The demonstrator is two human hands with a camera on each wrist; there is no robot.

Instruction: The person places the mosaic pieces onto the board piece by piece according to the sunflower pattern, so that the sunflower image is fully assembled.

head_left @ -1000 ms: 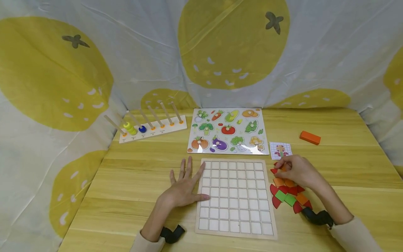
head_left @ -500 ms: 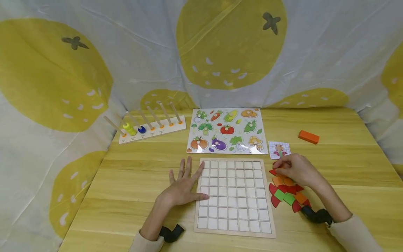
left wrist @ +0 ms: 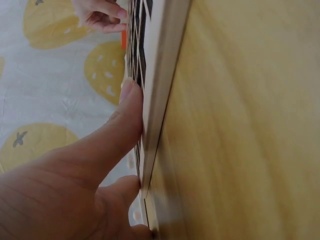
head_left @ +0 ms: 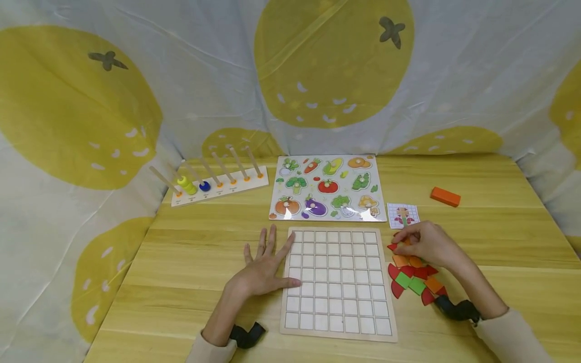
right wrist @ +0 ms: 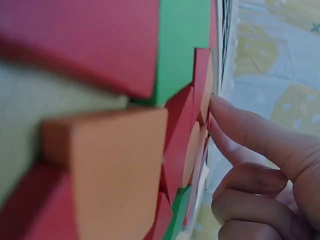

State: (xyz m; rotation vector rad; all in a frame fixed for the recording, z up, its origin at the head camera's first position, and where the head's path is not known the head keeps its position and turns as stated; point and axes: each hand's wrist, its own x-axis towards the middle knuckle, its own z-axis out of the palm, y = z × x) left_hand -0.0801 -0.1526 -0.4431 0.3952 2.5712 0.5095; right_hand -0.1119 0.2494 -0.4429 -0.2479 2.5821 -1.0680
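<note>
Left hand [head_left: 265, 269] lies flat with fingers spread, steadying the grid board [head_left: 337, 282], while right hand [head_left: 424, 244] pinches a red piece [head_left: 393, 246], probably needing a lift toward a cell.

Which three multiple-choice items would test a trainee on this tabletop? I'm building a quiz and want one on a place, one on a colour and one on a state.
1. Where is the pile of tiles?
A. right of the grid board
B. on the vegetable puzzle
C. beside the peg rack

2. What colour is the lone block at the far right?
A. blue
B. orange
C. green

3. How does the left hand lie?
A. curled round a tile
B. raised off the table
C. flat, fingers spread at the board's left edge

Key: 1 A, the tiles lie by the board's right edge under the right hand. 2 B, it is plainly orange. 3 C, the thumb touches the board's edge.
</note>
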